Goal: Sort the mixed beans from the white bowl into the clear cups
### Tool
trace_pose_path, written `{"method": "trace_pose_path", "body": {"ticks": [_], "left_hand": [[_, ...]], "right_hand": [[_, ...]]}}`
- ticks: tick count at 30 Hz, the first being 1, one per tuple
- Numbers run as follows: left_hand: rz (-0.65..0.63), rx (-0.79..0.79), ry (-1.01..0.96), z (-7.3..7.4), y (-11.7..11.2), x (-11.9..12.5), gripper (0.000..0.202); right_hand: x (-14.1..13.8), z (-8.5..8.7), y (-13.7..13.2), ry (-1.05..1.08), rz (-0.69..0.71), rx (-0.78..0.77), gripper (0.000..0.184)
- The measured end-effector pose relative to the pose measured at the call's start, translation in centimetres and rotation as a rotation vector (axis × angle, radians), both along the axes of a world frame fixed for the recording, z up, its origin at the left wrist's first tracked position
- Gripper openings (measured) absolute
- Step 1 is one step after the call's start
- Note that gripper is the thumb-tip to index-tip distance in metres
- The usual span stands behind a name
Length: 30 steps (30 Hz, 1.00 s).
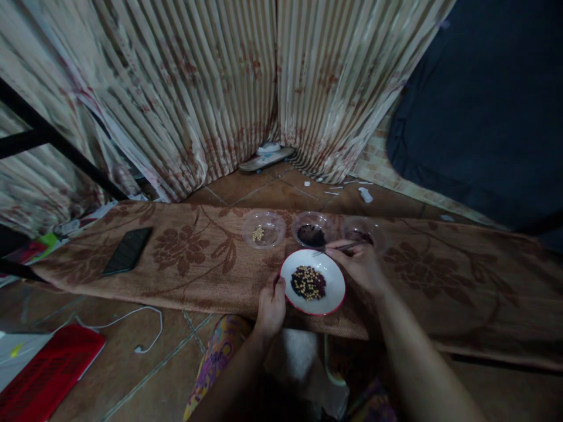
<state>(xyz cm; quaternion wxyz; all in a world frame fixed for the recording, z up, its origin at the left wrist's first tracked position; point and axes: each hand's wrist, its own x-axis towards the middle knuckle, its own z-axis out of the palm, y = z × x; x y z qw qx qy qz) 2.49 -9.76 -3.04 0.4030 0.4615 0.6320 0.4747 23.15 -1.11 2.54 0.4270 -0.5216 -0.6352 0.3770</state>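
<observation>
A white plate with a red rim lies on a brown flowered mat and carries a heap of mixed pale and dark beans. My left hand is closed on the plate's left edge. My right hand pinches thin metal tweezers whose tips point left over the plate's far rim. Behind the plate stand three clear plastic bowls: the left bowl holds a few pale beans, the middle bowl dark beans, the right bowl is partly hidden by my hand.
A black phone lies on the mat's left part. A red flat object and a white cable are on the tiled floor at lower left. Striped curtains hang behind, with a sandal below them.
</observation>
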Motion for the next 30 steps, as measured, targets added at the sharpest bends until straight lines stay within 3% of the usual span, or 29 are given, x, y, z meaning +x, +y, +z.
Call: {"method": "trace_pose_path", "body": {"ticks": [3,14,30], "left_hand": [[-0.008,0.011,0.000,-0.1,0.0,0.0,0.039],[-0.005,-0.019,0.052,0.4,0.1,0.0,0.038],[-0.016,-0.001,0.019,0.4,0.1,0.2,0.038]], "right_hand": [[0.7,0.0,-0.8,-0.014,0.156,-0.106,0.031],[0.5,0.5,-1.4,-0.052,0.363,-0.182,0.028],[0.4,-0.5,-1.3,-0.099,0.350,-0.205,0.026]]}}
